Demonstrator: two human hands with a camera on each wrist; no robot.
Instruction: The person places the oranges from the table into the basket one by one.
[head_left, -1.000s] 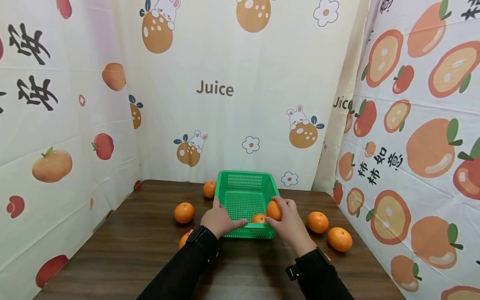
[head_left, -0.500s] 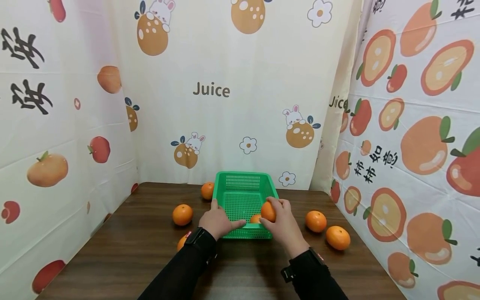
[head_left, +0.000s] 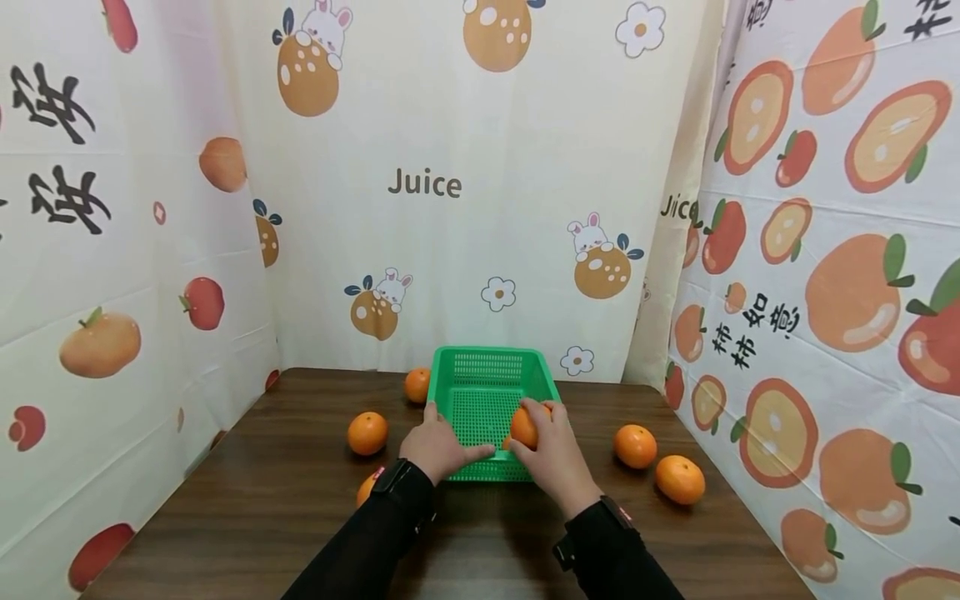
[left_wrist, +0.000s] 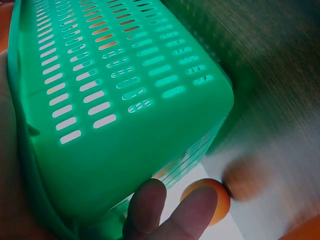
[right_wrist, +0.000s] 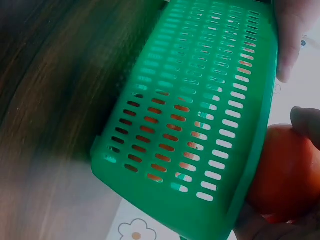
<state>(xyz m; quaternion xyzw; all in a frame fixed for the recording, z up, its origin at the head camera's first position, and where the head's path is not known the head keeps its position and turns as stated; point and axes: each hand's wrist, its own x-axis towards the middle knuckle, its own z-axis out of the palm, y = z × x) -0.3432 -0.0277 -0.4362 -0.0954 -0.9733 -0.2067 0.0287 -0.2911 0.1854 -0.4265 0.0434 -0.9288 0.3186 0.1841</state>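
Observation:
A green plastic basket [head_left: 487, 364] with slotted walls stands on the table. My left hand [head_left: 435, 446] grips its near left corner, thumb along the front rim; in the left wrist view two fingertips [left_wrist: 147, 202] show by the basket's wall. Over the near rim, my right hand [head_left: 558, 458] holds a mandarin [head_left: 524, 427] between thumb and fingers. That fruit [right_wrist: 285, 175] appears just past the rim in the right wrist view. Another mandarin [head_left: 507, 443] lies low inside the basket, mostly hidden behind the held one; its orange shows through the front slots.
Left of the basket are three mandarins: one at the back [head_left: 417, 385], one in the middle [head_left: 367, 433], and one [head_left: 366, 488] partly behind my left wrist. Two more [head_left: 635, 446] sit to the right on the brown wooden table [head_left: 255, 500]. Printed cloths [head_left: 450, 250] enclose the table.
My right hand has moved left with its mandarin along the basket's near side, covering more of the fruit inside. The left hand keeps its place on the corner.

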